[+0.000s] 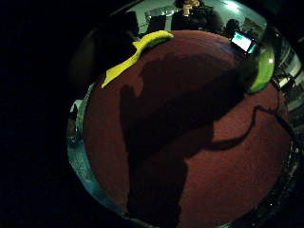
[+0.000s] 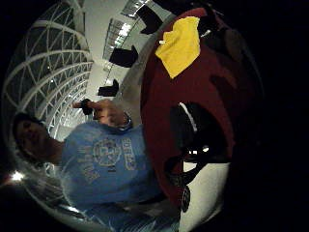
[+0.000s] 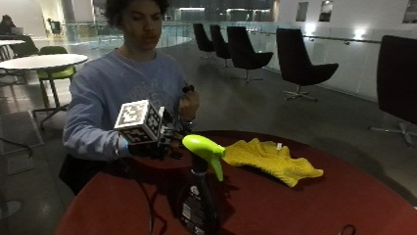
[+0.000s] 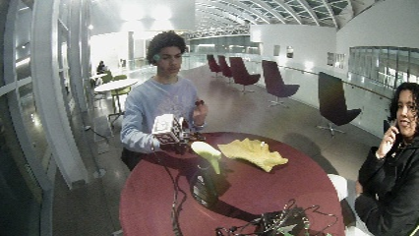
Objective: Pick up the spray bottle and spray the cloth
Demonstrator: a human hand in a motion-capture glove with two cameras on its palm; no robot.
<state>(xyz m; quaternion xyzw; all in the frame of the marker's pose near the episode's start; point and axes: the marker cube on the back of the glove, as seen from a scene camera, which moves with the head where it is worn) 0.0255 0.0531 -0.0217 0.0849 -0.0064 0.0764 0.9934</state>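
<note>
Hovering right hand (image 3: 153, 147), seemingly empty.

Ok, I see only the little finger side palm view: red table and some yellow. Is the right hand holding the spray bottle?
Observer: No. In the outside view the right hand is apart from the spray bottle, by the table's edge on the person's side.
Operator: Is the bottle standing?
Observer: Yes, upright on the table, with its green head on top.
Operator: And the cloth?
Observer: The yellow cloth lies crumpled on the table, beyond the bottle as the outside view shows it.
</note>
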